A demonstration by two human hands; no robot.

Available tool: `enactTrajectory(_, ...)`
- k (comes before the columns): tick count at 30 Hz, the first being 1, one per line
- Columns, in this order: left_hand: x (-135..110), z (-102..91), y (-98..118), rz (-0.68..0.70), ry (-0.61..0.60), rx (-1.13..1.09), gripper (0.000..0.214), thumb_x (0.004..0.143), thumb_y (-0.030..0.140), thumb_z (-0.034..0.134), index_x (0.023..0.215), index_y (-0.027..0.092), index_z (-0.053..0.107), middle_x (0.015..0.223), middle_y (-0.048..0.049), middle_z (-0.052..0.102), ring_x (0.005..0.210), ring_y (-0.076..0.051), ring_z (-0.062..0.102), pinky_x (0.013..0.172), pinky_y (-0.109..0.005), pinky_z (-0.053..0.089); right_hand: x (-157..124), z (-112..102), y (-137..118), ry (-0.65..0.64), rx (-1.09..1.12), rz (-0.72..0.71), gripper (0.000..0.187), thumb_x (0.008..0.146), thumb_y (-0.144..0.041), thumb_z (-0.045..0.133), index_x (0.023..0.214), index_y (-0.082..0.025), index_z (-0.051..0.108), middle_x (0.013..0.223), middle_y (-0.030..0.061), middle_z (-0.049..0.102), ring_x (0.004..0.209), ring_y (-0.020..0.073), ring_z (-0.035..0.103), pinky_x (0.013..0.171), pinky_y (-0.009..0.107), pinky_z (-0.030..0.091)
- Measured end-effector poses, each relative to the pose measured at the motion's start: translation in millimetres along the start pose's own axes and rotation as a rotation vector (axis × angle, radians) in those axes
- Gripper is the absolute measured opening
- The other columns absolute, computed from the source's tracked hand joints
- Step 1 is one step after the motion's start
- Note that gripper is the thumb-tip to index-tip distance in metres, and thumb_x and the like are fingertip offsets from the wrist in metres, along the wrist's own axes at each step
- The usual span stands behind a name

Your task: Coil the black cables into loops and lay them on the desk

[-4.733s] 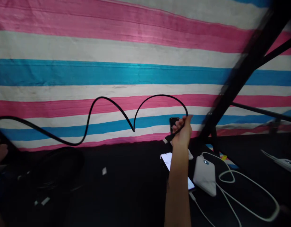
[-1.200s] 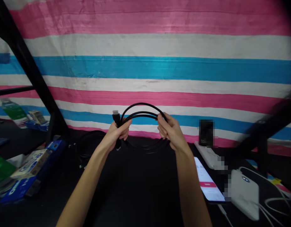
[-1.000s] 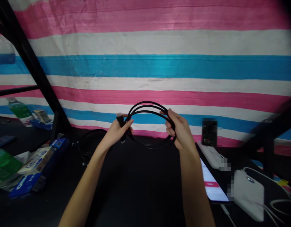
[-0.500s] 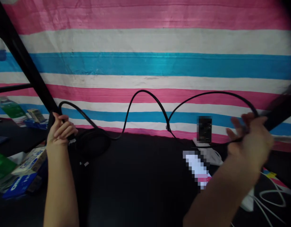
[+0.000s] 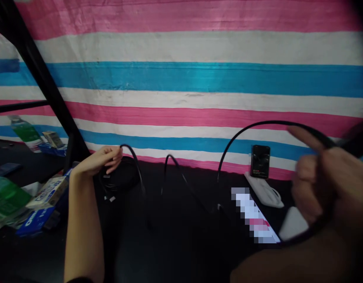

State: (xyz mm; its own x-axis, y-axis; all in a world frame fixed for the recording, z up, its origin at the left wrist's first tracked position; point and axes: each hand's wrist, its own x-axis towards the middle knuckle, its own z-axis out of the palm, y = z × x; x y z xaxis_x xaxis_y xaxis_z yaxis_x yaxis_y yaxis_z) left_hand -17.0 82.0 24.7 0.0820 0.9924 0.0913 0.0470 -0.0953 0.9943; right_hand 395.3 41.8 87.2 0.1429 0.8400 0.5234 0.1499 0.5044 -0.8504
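A long black cable [image 5: 259,125] runs between my two hands in loose bends, its middle sagging to the dark tabletop. On the left, my left hand [image 5: 103,159] is closed with its fingertips pinching the cable, which arcs down to the right from it. My right hand [image 5: 319,181], large and close at the right, has its fingers curled round the cable loop. The index finger of that hand stretches along the loop's upper part. Behind my left hand lies a coil of black cable [image 5: 127,185] with a pale connector [image 5: 112,199] near it.
A lit, pixelated screen [image 5: 255,216] lies on the black table [image 5: 169,251]. Behind it, a dark phone [image 5: 260,162] stands by a white cabled item [image 5: 265,192]. Boxes [image 5: 37,220], a green bag [image 5: 9,198] and a bottle [image 5: 26,133] sit left, near a black frame post [image 5: 48,88].
My left hand has moved right, away from the post, with the cable. My right hand has come lower and closer, its index finger now stretched out. The cable's middle has dropped.
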Motion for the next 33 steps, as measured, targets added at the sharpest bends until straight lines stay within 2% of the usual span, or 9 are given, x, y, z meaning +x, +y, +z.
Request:
enactTrajectory(5,-0.9,44.0,24.6,-0.072,-0.438,0.245,0.025,0.042,0.028,0.084,0.056,0.016,0.067,0.043,-0.0022,0.05,0.037,-0.009,0.039,0.036,-0.02,0.025,16.3,48.9,0.7,-0.02,0.308,0.131,0.024,0.078,-0.036,0.057,0.099,-0.027,0.064,0.061,-0.0034,0.052,0.025,0.0034,0.029,0.019,0.019,0.016)
enactTrajectory(8,-8.6,75.8,45.1,-0.175,-0.811,0.461,0.04,0.051,0.023,0.08,0.09,0.024,0.072,0.045,0.0032,0.046,0.038,-0.008,0.033,0.038,-0.022,0.021,31.8,61.4,15.9,0.082,0.421,0.146,0.019,0.077,-0.033,0.057,0.093,-0.024,0.061,0.067,-0.0041,0.051,0.031,0.0024,0.034,0.022,0.016,0.023)
enactTrajectory(13,-29.8,88.9,55.4,-0.062,-0.878,0.504,0.02,0.064,0.029,0.073,0.084,0.027,0.074,0.059,-0.007,0.065,0.039,-0.012,0.045,0.037,-0.025,0.03,45.9,48.0,37.9,0.072,0.352,0.167,0.027,0.077,-0.037,0.061,0.099,-0.021,0.061,0.066,-0.0043,0.055,0.031,0.0025,0.037,0.024,0.015,0.028)
enactTrajectory(15,-31.2,83.3,50.9,0.038,-0.695,0.405,0.012,0.067,0.035,0.07,0.071,0.025,0.075,0.054,-0.0088,0.064,0.035,-0.013,0.046,0.033,-0.025,0.031,46.0,40.6,42.2,-0.09,0.182,0.164,0.037,0.076,-0.043,0.063,0.106,-0.02,0.062,0.063,-0.003,0.059,0.031,0.0042,0.042,0.027,0.017,0.033)
enactTrajectory(18,-23.5,77.6,45.7,0.253,-0.109,0.139,0.02,0.068,0.04,0.069,0.064,0.021,0.07,0.031,0.0018,0.04,0.024,-0.007,0.03,0.026,-0.019,0.018,45.2,35.6,46.4,-0.239,-0.047,0.112,0.039,0.077,-0.047,0.062,0.103,-0.019,0.067,0.064,-0.0001,0.063,0.036,0.0068,0.051,0.035,0.018,0.044)
enactTrajectory(22,-6.1,65.0,45.1,0.455,0.469,-0.176,0.016,0.071,0.034,0.067,0.074,0.019,0.063,0.038,0.0099,0.02,0.028,-0.002,0.013,0.027,-0.018,0.009,51.0,30.6,56.9,-0.105,-0.137,0.024,0.036,0.083,-0.047,0.053,0.099,-0.019,0.068,0.071,0.0024,0.066,0.042,0.0087,0.057,0.041,0.02,0.047)
enactTrajectory(27,3.6,16.7,27.8,0.453,0.805,-0.332,0.015,0.076,0.034,0.061,0.076,0.02,0.057,0.037,0.0105,0.02,0.031,-0.002,0.013,0.03,-0.021,0.008,58.5,8.8,75.3,0.466,-0.217,-0.156,0.028,0.088,-0.038,0.044,0.091,-0.022,0.065,0.071,0.0042,0.063,0.053,0.0153,0.06,0.046,0.026,0.048)
enactTrajectory(30,2.3,0.5,19.7,0.478,0.912,-0.314,0.016,0.075,0.035,0.062,0.076,0.02,0.058,0.036,0.0113,0.021,0.03,-0.002,0.015,0.032,-0.022,0.009,55.3,-0.9,74.1,0.458,-0.19,-0.242,0.025,0.09,-0.039,0.04,0.093,-0.029,0.063,0.089,0.0044,0.064,0.075,0.0224,0.064,0.063,0.035,0.051)
enactTrajectory(33,1.0,11.7,25.2,0.53,0.95,-0.256,0.018,0.073,0.038,0.064,0.078,0.021,0.062,0.037,0.0105,0.03,0.032,-0.002,0.023,0.032,-0.021,0.011,50.5,1.6,64.7,0.295,-0.219,-0.259,0.024,0.089,-0.042,0.043,0.093,-0.029,0.063,0.102,0.004,0.064,0.092,0.0273,0.062,0.078,0.044,0.05)
